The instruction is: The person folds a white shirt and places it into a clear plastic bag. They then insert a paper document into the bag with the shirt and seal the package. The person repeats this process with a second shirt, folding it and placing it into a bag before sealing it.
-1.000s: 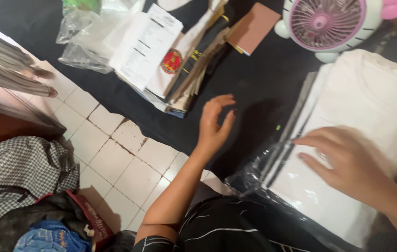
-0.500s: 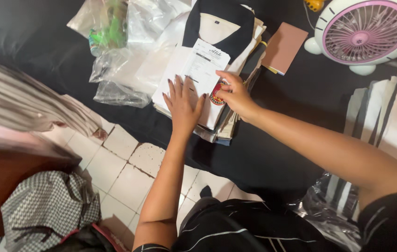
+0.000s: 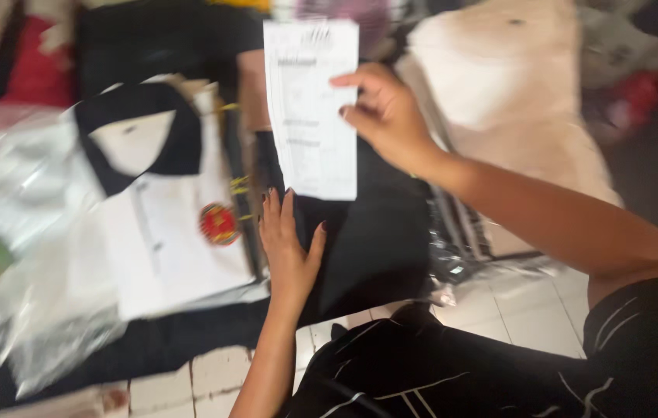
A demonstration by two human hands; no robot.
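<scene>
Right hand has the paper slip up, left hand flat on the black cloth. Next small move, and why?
Probably lower the paper slip onto the white shirt with the black collar. The right hand pinches the slip by its edge in the air, above the black cloth. The left hand lies flat beside that shirt, which lies folded with nothing on it.

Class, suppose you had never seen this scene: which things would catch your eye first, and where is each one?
First, the white paper slip, held up at top centre by the right hand. Next, the folded white shirt with a black collar and round red badge at left, on the dark cloth. The left hand rests flat on the black garment just below the slip.
</scene>
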